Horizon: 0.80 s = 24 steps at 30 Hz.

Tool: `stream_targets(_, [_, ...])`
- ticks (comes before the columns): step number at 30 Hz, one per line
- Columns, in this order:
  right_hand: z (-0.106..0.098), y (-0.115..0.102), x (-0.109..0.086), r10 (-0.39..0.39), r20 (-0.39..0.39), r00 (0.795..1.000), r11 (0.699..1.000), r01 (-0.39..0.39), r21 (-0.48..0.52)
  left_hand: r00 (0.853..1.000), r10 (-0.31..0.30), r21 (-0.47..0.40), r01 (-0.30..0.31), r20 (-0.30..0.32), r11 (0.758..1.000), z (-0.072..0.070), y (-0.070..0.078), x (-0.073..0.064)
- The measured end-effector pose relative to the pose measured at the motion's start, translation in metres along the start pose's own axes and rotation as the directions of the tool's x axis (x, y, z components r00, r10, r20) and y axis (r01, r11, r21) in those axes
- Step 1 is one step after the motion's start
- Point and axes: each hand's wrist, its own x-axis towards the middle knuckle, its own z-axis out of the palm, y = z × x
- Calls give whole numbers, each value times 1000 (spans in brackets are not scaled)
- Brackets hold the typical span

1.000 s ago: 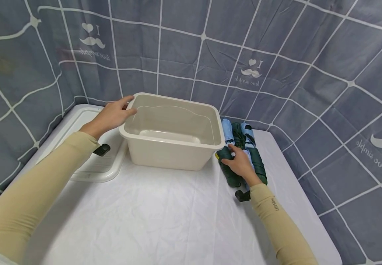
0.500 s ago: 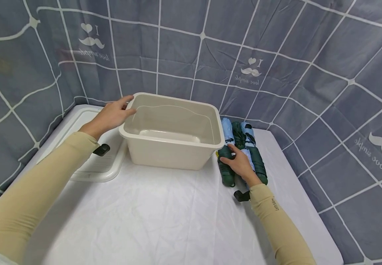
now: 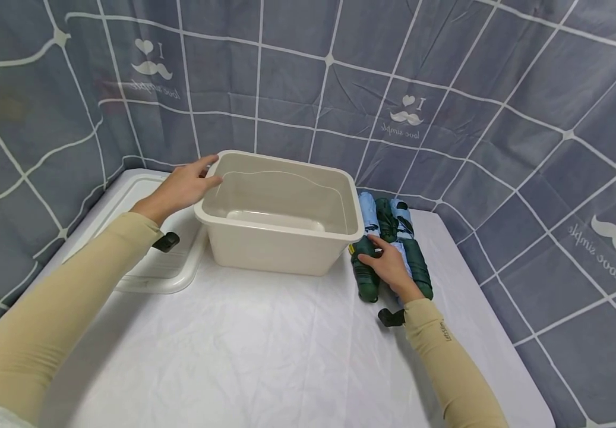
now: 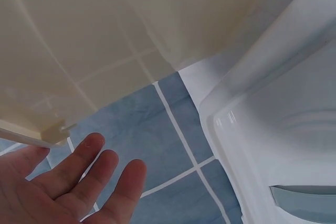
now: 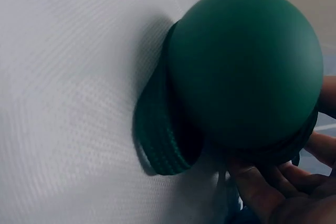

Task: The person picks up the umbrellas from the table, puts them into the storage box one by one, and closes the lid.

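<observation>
My left hand (image 3: 182, 187) rests on the left rim of a beige plastic storage bin (image 3: 270, 252). In the left wrist view its fingers (image 4: 134, 177) are spread and fairly straight, with one fingertip against the bin's edge. The bin stands upright and uncovered. On its right side, my right hand (image 3: 390, 267) grips a dark green folded umbrella (image 3: 365, 282), thumb on the near side. Seen from the right wrist, the umbrella's rounded green end (image 5: 244, 66) and wrist strap (image 5: 163, 135) fill the middle, and my fingers curl behind it.
Several more folded umbrellas lie right of the bin, among them a blue one (image 3: 369, 213) and a dark green one (image 3: 417, 270). A white lid (image 3: 174, 273) lies left of the bin, partly beneath my left arm. A grey grid-patterned curtain (image 3: 286, 77) surrounds the white table (image 3: 265, 345).
Held by my right hand, the green umbrella's near end has shifted slightly left, away from the neighbouring umbrellas. My left hand and the bin stay where they were.
</observation>
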Motion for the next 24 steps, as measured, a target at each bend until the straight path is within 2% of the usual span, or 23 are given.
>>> stream_targets(13, [-4,-6,1,38,10,999,993,-39,109,1000,-14,55,14,2,998,0,1,3])
stream_targets(24, [-17,-9,0,2,1,1000,979,-2,205,1000,-3,74,4,-10,997,-1,0,2])
